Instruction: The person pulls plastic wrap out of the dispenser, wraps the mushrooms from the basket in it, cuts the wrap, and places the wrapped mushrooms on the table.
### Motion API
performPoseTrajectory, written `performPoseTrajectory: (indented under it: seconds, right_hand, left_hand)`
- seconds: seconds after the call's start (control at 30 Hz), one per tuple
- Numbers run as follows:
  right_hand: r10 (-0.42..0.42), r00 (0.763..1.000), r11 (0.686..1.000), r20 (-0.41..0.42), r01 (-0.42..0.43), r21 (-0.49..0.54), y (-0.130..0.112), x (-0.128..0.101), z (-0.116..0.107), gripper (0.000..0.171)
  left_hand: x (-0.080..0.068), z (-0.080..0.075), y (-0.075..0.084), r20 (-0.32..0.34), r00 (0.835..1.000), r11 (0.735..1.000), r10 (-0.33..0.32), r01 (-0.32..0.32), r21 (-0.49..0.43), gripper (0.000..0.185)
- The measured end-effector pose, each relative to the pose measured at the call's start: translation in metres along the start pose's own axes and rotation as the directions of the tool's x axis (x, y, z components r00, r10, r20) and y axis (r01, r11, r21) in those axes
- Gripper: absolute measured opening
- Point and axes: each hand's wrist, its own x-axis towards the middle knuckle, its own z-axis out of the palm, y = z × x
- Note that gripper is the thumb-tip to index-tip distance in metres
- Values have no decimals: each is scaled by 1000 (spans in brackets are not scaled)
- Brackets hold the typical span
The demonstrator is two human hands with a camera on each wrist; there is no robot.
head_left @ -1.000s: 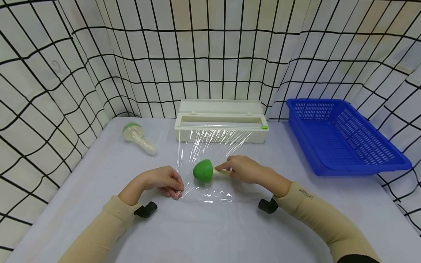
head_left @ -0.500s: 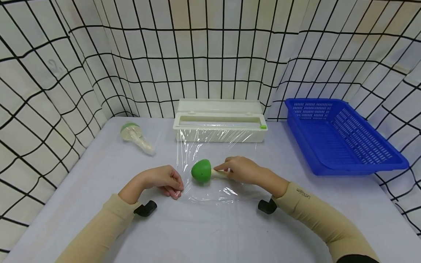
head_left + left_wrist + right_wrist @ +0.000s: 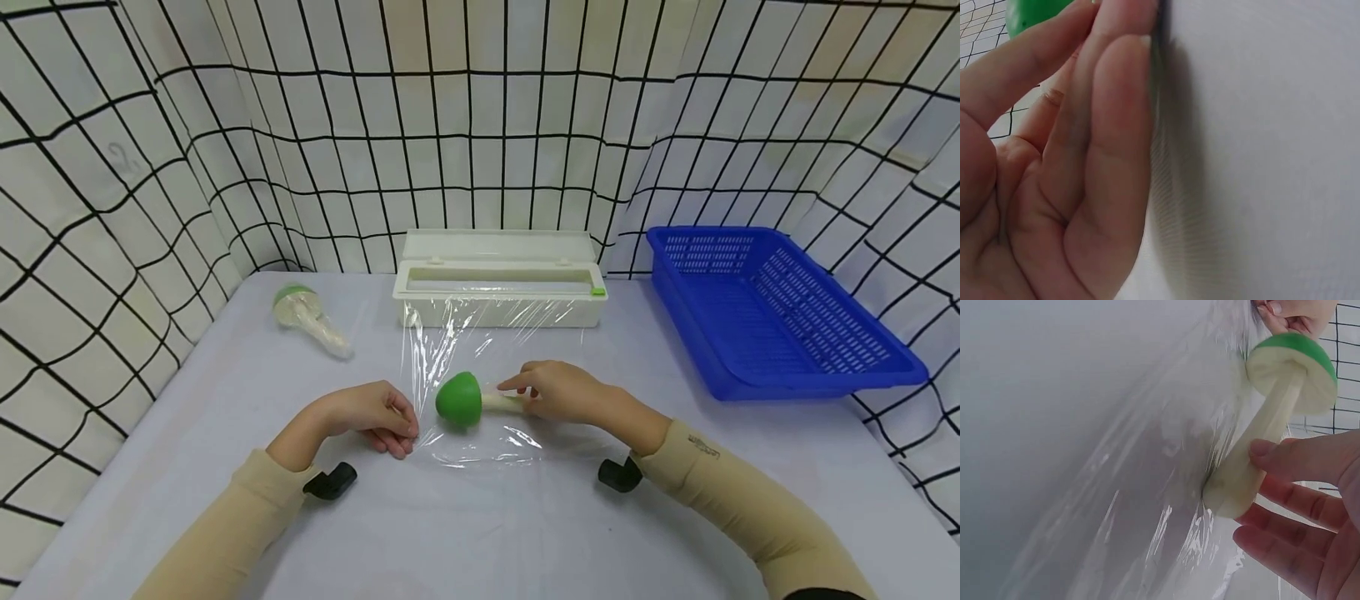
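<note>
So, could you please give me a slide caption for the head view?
Right hand holds a green toy mushroom on cling film; left hand pinches its edge.

The left hand (image 3: pixel 1054 187) fills its wrist view, cut off at the edge; the mushroom (image 3: pixel 1035 12) shows only a green sliver. Whether the fingers pinch the film (image 3: pixel 480 367) cannot be told.

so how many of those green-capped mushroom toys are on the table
2. One green-capped mushroom lies on the cling film at the centre, its stem pinched by the right hand. A second mushroom, already wrapped in film, lies at the table's far left. None seem hidden.
</note>
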Motion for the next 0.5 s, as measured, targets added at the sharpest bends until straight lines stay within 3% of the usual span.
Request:
performPoseTrajectory:
  seconds: [0.37, 0.5]
  right_hand:
    - [-17, 1000, 998, 3, 17, 68, 4, -9, 1, 36]
    - [-22, 1000, 997, -11, 22, 68, 5, -11, 3, 31]
  left_hand:
    - [-2, -1, -1, -1, 1000, 1000, 18, -18, 0, 10]
    - [-3, -3, -1, 27, 998, 998, 62, -63, 27, 13]
